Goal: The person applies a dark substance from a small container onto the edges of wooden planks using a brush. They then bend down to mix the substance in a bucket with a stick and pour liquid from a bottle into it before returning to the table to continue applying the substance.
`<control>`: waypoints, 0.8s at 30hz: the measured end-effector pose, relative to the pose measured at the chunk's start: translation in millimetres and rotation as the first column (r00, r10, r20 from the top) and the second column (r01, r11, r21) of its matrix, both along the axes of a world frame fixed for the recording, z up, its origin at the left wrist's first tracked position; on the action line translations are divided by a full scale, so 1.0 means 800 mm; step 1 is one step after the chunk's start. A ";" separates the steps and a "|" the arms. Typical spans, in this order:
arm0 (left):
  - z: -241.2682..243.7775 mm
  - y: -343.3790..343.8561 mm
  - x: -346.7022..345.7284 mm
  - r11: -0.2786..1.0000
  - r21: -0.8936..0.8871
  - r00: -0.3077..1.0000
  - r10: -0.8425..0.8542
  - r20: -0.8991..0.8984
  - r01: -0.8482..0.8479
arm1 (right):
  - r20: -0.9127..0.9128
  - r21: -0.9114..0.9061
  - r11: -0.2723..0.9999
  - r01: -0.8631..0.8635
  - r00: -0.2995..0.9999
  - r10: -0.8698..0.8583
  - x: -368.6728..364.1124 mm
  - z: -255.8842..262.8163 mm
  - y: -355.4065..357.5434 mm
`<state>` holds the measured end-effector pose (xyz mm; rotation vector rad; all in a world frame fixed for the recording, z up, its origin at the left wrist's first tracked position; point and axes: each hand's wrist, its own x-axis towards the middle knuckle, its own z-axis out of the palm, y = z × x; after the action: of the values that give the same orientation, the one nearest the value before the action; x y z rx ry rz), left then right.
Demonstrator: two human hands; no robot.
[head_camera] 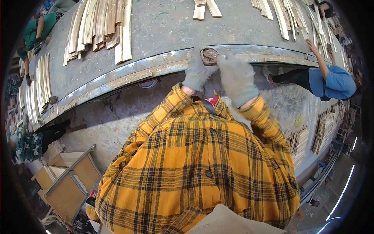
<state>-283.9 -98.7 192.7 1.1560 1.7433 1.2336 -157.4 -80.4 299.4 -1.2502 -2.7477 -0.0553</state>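
My left hand [198, 70], in a grey work glove, grips a small round brown object [209, 56] near the table's front edge. Its top looks rough and crumpled; whether it is a pot of filler or a wrapped lump cannot be made out. Just to the right is my right hand [236, 76], gloved in the same grey and blurred by motion. Its fingertips are close to the brown object, and their grip is too smeared to read. Beyond both hands, short wooden slats [207, 8] lie on the grey worktable [169, 32].
Wooden strips [99, 26] are piled at the table's left, with more strips [280, 17] at the right. A co-worker in a blue top [333, 82] stands at the right edge. Another person [29, 144] is at the left. A wooden-panelled cart [70, 187] stands behind on the left.
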 end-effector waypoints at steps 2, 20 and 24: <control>0.012 0.001 0.013 0.990 -0.073 0.992 0.123 -0.006 -0.124 | -0.011 0.092 0.995 0.048 0.999 -0.047 -0.006 -0.017 -0.023; -0.045 -0.022 0.019 0.933 0.329 0.988 -0.150 -0.023 0.149 | -0.237 -0.969 0.148 -0.198 0.575 -0.783 0.083 -0.048 -0.022; -0.054 -0.025 0.012 0.918 0.335 0.976 -0.183 -0.120 0.213 | -0.151 -0.983 0.057 -0.173 0.600 -0.785 0.115 -0.055 -0.030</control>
<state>-274.6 -118.8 149.1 1.5705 1.4578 1.4174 -65.0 -104.3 255.3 -1.5495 -1.3351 2.0913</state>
